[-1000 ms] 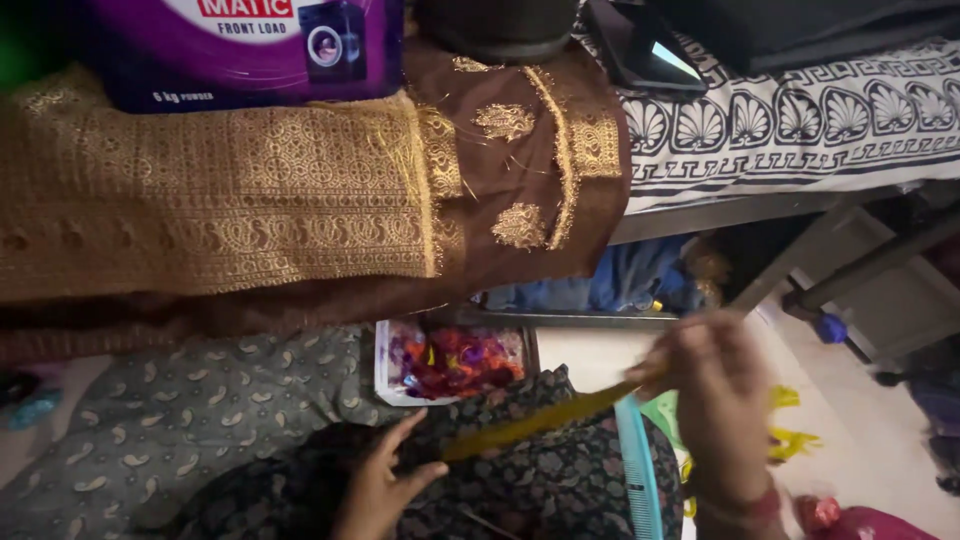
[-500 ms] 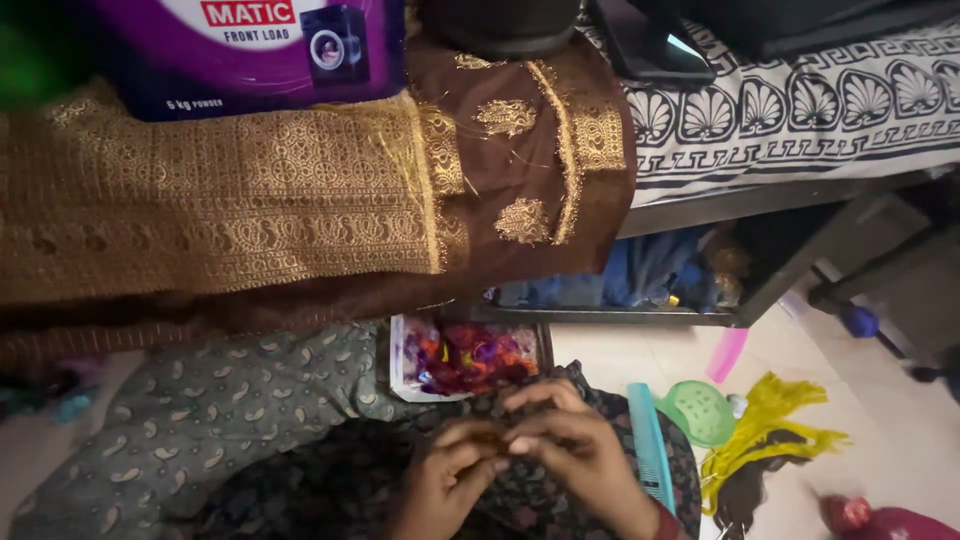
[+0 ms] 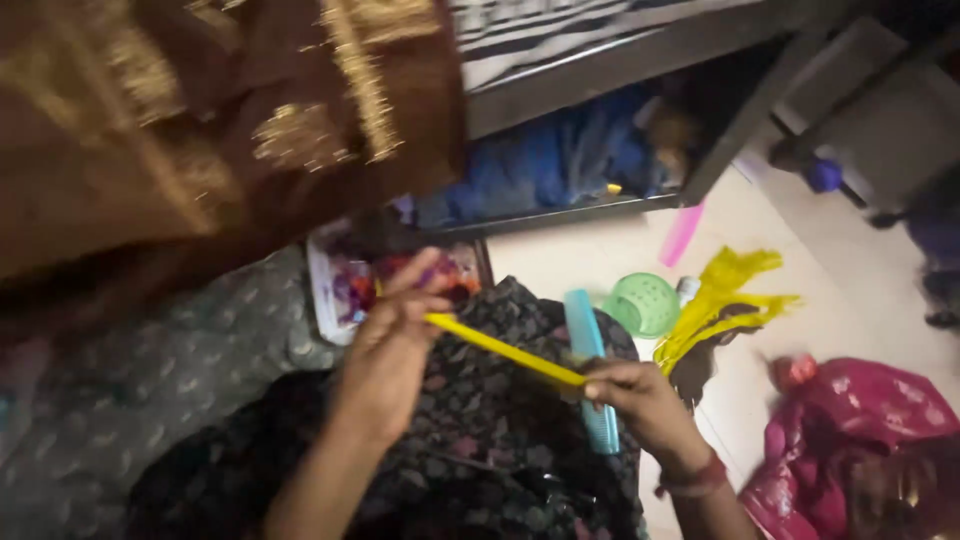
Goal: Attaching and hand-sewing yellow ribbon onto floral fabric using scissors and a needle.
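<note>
- Head view, looking down at two bare hands working over a dark floral cloth (image 3: 470, 420) spread across the lap.
- Left hand (image 3: 392, 335): fingers curled and closed on one end of a yellow strip (image 3: 505, 350), at the upper left of the cloth.
- Right hand (image 3: 635, 395): fingertips pinched shut on the strip's other end, lower and to the right; a red bangle (image 3: 695, 478) circles the wrist.
- Yellow strip: stretched taut and straight between the two hands, sloping down from left to right, held just above the floral cloth. Whether it is tape or ribbon cannot be told.
- Blue comb (image 3: 590, 375): lies lengthwise on the cloth's right edge, passing beneath the strip and partly behind the right hand.
- Tray (image 3: 335, 290): white-rimmed, holding red and purple bits, just beyond the left hand.
- Brown cloth (image 3: 200, 130): with gold embroidery, hangs down over the upper left of the view.
- Grey cloth (image 3: 150, 370): patterned, lies left of the floral cloth.
- Green basket (image 3: 642, 303): small and round, on the pale floor beyond the comb.
- Yellow rags (image 3: 725, 295): beside the basket, to its right.
- Pink strip (image 3: 682, 235): on the floor near the bed frame.
- Magenta bag (image 3: 860, 430): crumpled, at lower right, well apart from the hands.
- Blue bundle (image 3: 540, 165): tucked under the bed frame.
</note>
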